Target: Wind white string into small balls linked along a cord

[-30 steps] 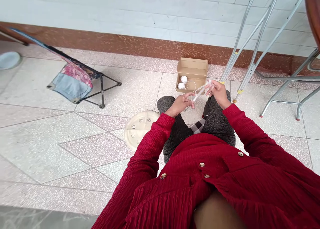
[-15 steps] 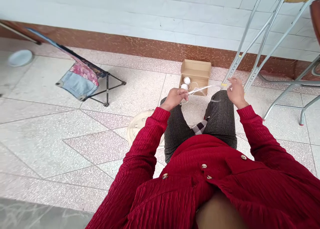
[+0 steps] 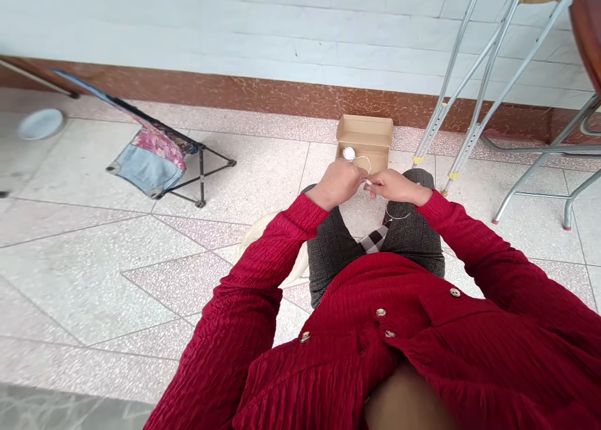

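Note:
I sit with my knees apart in dark trousers and a red sweater. My left hand (image 3: 339,183) and my right hand (image 3: 393,186) meet above my knees, fingers pinched together on white yarn (image 3: 367,181). A thin loop of the strand (image 3: 397,216) hangs below my right hand over my right thigh. The strand runs forward to a white yarn ball (image 3: 348,153) inside an open cardboard box (image 3: 370,136) on the floor just beyond my hands.
A folding camp stool (image 3: 154,154) stands at the left, with a white dish (image 3: 41,123) farther left. Metal crutches (image 3: 462,86) and chair legs (image 3: 539,161) lean at the right. A pale plastic stool (image 3: 263,230) shows under my left arm.
My hands were spread apart with white strands stretched between them; now they have come together over my knees. The strand hangs slack in a loop.

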Tool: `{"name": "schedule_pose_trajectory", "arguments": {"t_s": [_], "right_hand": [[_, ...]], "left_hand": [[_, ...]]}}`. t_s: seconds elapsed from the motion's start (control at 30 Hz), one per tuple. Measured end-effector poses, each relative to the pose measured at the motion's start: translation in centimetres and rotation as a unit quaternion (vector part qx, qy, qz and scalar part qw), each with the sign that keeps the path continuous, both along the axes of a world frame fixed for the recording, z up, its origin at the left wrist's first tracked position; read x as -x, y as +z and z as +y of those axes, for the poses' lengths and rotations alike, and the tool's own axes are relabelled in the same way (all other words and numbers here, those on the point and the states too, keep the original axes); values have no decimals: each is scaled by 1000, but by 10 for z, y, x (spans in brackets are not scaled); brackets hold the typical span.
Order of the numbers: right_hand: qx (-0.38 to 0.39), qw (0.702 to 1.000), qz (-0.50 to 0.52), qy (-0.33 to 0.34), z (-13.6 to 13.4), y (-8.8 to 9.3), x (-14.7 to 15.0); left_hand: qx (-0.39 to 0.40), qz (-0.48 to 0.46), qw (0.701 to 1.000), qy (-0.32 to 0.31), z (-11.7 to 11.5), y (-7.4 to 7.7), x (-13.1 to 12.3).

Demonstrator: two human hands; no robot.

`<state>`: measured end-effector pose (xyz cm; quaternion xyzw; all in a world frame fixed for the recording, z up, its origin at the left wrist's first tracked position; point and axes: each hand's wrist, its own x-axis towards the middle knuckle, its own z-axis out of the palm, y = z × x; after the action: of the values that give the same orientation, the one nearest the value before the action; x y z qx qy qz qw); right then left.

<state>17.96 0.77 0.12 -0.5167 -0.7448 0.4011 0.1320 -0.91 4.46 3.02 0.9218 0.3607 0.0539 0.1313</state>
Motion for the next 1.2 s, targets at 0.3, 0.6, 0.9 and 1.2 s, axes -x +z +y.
{"name": "schedule_pose_trajectory", "arguments": {"t_s": [0.3,0.6,0.9,1.2], "right_hand": [[224,907,351,-64,-26,-3,-32],[247,902,344,-86,-44,-8,-32],[200,912,340,-110,-49,3,-29],[-172,974,-40,-139,-37,-1,-82]], "left_hand": [[-5,-45,995,93,30,-11,23],[27,-131,980,144,47,-17,27],[110,-177,960,187,41,-56,19],[-43,-144,985,80,36,-6,30]]}}
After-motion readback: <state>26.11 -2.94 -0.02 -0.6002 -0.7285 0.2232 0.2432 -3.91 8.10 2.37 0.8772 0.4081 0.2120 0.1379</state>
